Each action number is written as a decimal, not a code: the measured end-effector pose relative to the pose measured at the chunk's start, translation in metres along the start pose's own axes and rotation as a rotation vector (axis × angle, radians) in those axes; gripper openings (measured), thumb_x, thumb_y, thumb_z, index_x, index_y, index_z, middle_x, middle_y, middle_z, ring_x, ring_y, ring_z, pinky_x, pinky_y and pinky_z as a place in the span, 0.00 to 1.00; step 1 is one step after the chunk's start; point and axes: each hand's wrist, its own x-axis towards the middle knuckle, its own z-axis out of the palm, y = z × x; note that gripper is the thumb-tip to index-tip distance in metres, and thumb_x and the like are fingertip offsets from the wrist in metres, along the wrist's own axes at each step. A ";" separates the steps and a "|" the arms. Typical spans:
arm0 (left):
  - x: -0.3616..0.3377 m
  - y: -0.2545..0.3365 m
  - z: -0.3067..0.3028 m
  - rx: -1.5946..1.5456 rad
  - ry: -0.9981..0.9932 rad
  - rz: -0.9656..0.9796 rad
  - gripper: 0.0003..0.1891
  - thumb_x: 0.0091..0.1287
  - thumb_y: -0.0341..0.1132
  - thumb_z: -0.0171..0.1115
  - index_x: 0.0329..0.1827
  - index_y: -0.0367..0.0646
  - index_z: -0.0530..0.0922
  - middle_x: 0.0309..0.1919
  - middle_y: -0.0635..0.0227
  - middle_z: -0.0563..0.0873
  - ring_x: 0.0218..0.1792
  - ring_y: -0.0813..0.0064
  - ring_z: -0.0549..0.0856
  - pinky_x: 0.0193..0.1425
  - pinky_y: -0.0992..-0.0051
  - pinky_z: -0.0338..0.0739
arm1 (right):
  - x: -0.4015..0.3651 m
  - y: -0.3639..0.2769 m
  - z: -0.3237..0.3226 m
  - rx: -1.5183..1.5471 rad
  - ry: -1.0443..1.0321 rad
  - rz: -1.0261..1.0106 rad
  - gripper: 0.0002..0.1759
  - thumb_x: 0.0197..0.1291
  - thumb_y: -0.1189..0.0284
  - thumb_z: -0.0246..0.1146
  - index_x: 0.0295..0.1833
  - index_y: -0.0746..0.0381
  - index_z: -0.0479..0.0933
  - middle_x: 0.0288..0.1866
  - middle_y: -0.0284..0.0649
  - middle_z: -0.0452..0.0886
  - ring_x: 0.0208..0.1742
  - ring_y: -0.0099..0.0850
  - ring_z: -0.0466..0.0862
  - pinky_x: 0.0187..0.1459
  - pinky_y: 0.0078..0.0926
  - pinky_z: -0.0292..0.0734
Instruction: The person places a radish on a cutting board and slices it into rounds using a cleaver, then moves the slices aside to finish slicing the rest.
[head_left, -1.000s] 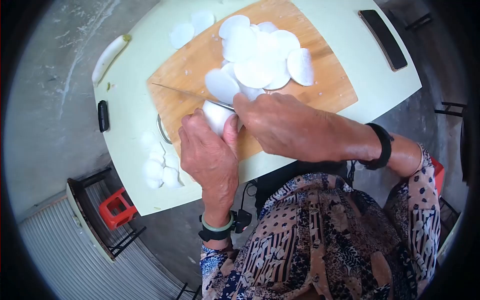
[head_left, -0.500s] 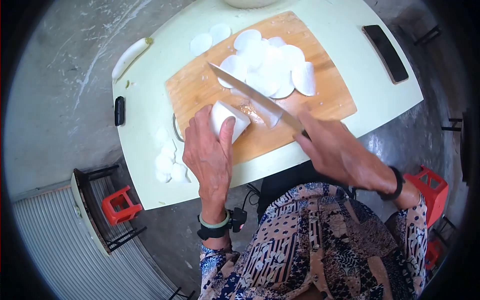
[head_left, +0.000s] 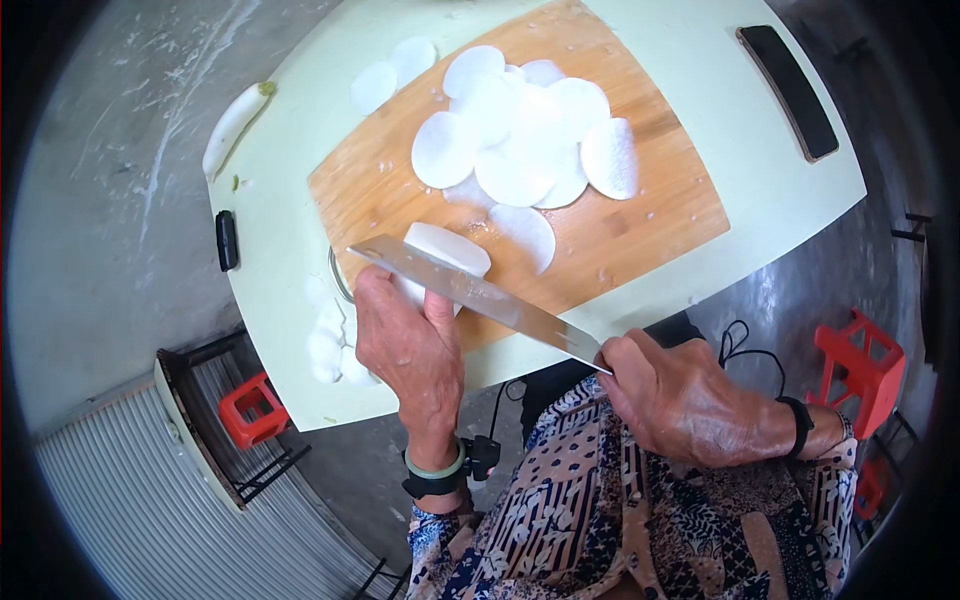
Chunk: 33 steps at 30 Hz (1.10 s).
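My right hand (head_left: 655, 395) is wrapped round the handle of a long-bladed knife (head_left: 490, 302). The blade slants up and left across the white radish piece (head_left: 447, 249), its tip above my left hand's fingers. My left hand (head_left: 408, 330) grips that radish piece near the left side of the wooden cutting board (head_left: 620, 265). A single round radish slice (head_left: 525, 236) lies just right of the piece. Beyond it, a pile of thin white slices (head_left: 530, 130) covers the board's upper middle. The blade hides part of the radish piece.
Two slices (head_left: 374, 89) rest on the pale table (head_left: 800, 205) by the board's far edge. A whole white radish (head_left: 236, 128) is at the table's left edge, near a small black object (head_left: 227, 240). White scraps (head_left: 328, 345) lie at left. A dark phone-like slab (head_left: 788, 92) is at right.
My right hand has drawn the knife down and left, from beside the radish piece to across it. The slice beside the piece now lies fully in view. The camera view has shifted slightly.
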 end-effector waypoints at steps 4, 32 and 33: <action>0.000 0.003 0.000 -0.034 0.006 -0.036 0.23 0.66 0.39 0.67 0.58 0.34 0.73 0.43 0.48 0.82 0.44 0.43 0.84 0.45 0.53 0.78 | 0.001 0.000 0.002 0.030 -0.008 -0.038 0.15 0.58 0.80 0.64 0.46 0.72 0.67 0.33 0.46 0.74 0.22 0.36 0.82 0.17 0.32 0.76; 0.001 0.006 0.004 0.036 0.084 -0.023 0.23 0.76 0.50 0.64 0.54 0.36 0.76 0.39 0.49 0.86 0.40 0.45 0.88 0.40 0.56 0.81 | 0.083 0.008 0.007 -0.062 0.084 -0.169 0.14 0.58 0.82 0.65 0.46 0.73 0.67 0.27 0.50 0.80 0.23 0.41 0.87 0.22 0.37 0.82; 0.003 0.008 0.005 0.035 0.086 -0.017 0.23 0.76 0.50 0.64 0.54 0.36 0.76 0.39 0.49 0.86 0.40 0.45 0.88 0.40 0.56 0.81 | 0.093 0.011 0.005 -0.065 0.089 -0.168 0.14 0.58 0.82 0.65 0.46 0.73 0.67 0.27 0.50 0.80 0.23 0.41 0.87 0.22 0.37 0.82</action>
